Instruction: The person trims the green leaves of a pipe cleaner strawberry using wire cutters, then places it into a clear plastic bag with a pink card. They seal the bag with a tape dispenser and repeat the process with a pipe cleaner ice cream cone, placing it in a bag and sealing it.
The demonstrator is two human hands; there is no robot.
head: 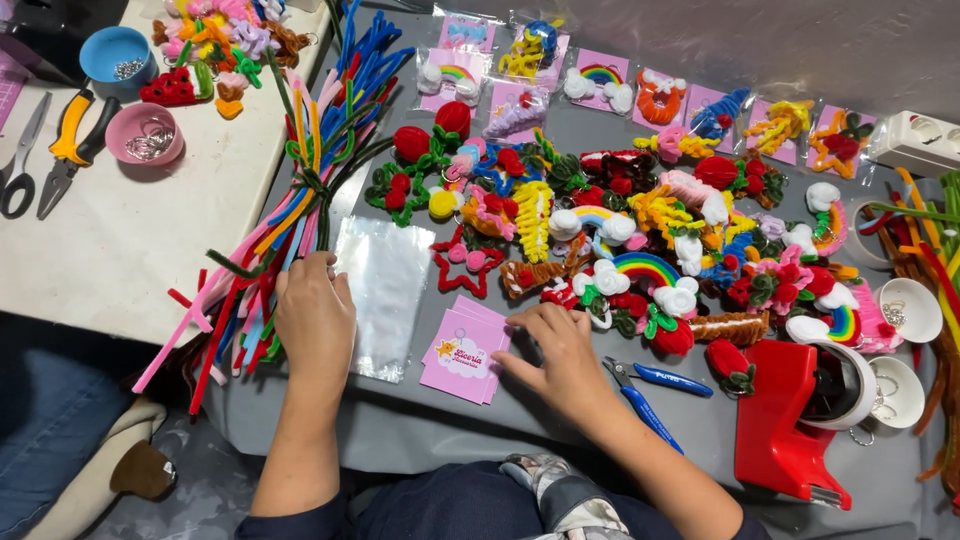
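Right hand (560, 355) is lying flat, pinning the pink cards (462, 355). Left hand (316, 315), loosely curled and grasping nothing, is resting left of the cards, touching a clear bag (382, 290), seemingly steadying it.

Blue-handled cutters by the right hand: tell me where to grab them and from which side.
Grip the blue-handled cutters by the two blue handles, coming from the tape dispenser side. The handles splay toward it, while the metal jaws point at the right hand.

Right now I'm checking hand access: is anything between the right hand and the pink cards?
Nothing visible. The right hand already rests its fingertips on the stack of pink cards; the blue cutters lie on its other side.
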